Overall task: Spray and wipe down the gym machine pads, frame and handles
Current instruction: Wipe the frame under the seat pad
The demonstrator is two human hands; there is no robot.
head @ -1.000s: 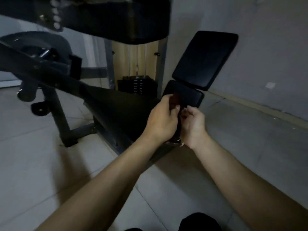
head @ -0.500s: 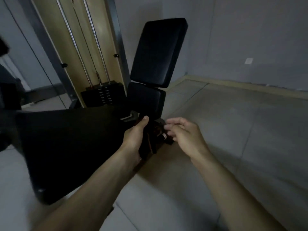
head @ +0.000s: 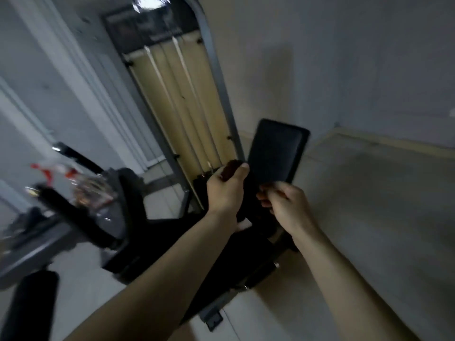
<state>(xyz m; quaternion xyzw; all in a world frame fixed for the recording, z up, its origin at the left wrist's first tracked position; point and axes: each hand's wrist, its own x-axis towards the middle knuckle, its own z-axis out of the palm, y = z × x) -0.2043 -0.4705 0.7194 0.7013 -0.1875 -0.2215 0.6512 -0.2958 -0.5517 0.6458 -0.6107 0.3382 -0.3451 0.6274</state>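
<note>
1. Head view, tilted and blurred by motion: the left hand (head: 226,190) grips a dark reddish cloth (head: 231,170), bunched above its thumb, just left of the lower edge of the upright back pad (head: 276,153).
2. The right hand (head: 288,207) sits just below that pad with its fingers curled toward the dark fold between the hands. Whether it pinches the cloth cannot be told.
3. The step in hand appears to be readying the cloth before wiping the back pad. To do it well, the person would likely fold it to a flat, clean face, then sweep the pad from top to bottom in overlapping passes, including its edges.
4. What looks like a spray bottle (head: 69,171) with a red trigger stands well to the left of the back pad. The pad should probably be wetted first, so the wipe is not dry.
5. Compared with half a second earlier, both hands have risen from below the pads to the back pad's lower edge.
6. The view has rolled, so the weight-stack frame (head: 216,77) behind the back pad now leans, and the bottle has come into sight.
</note>
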